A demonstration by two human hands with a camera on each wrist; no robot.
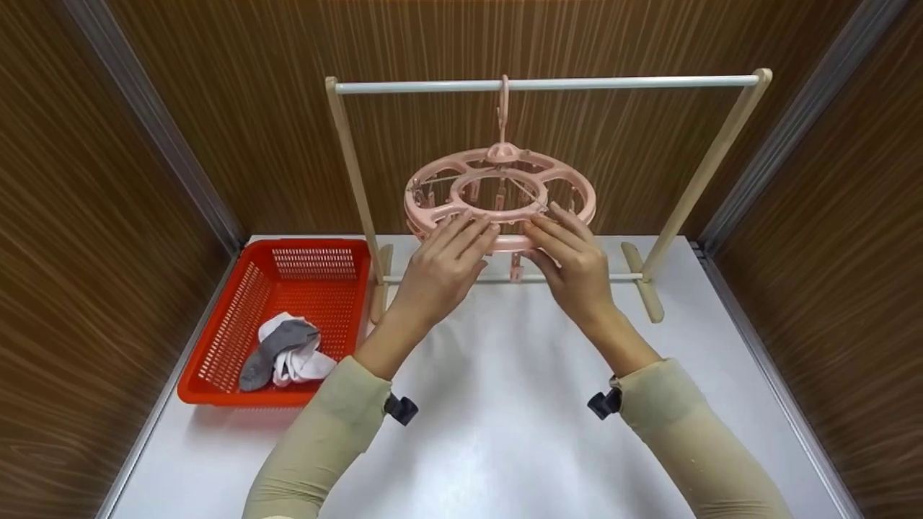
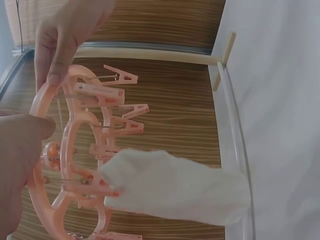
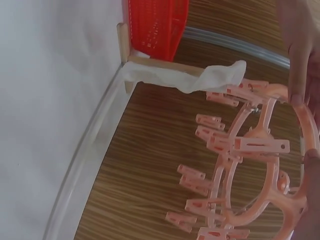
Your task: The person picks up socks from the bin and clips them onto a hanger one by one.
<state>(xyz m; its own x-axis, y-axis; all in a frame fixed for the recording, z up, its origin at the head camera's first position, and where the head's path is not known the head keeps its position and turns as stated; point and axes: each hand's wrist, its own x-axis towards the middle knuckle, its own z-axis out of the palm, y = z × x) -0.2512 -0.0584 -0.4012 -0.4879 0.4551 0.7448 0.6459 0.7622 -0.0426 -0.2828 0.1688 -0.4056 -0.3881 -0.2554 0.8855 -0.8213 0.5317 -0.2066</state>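
A round pink clip hanger point(image 1: 580, 184) hangs by its hook from the white bar of a drying rack. My left hand point(image 1: 443, 270) holds the near rim on its left side, fingers over the top. On the right side of the same rim, my right hand point(image 1: 580, 270) holds on with its thumb underneath. Small pink clothespins point(image 3: 262, 145) dangle below the rings. One clothespin point(image 2: 90, 187) near the left hand bites a white sock point(image 2: 175, 187), which hangs down. In the head view that sock is hidden behind the left hand.
The rack's white bar point(image 1: 627, 82) sits on wooden legs point(image 1: 710, 173) at the back of a white table point(image 1: 497, 432). Left of it stands a red basket point(image 1: 310, 295) holding a grey sock point(image 1: 277, 349) and white socks point(image 1: 306, 364). Wood-grain panels enclose the table.
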